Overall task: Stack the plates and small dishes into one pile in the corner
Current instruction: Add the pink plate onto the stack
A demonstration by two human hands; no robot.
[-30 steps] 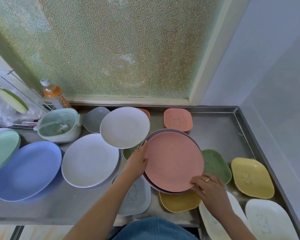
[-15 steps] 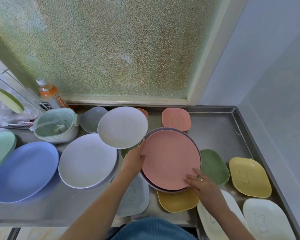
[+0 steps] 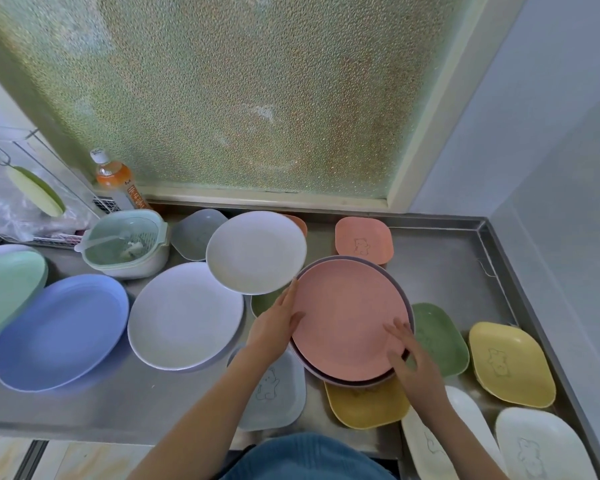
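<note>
A: What lies on the steel tabletop (image 3: 440,282)?

B: At the left, a blue oval plate (image 3: 61,332), with a white plate (image 3: 186,315) just beside it. Behind them are a green strainer bowl (image 3: 127,242) and a grey dish (image 3: 196,233).

A: And on the right?

B: A pink bear dish (image 3: 363,240) near the back rim, a green dish (image 3: 437,341), a yellow dish (image 3: 511,363), and a white bear dish (image 3: 541,445) at the front corner.

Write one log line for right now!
left hand holds pink plate rim | right hand touches rim | pink plate on purple plate
</note>
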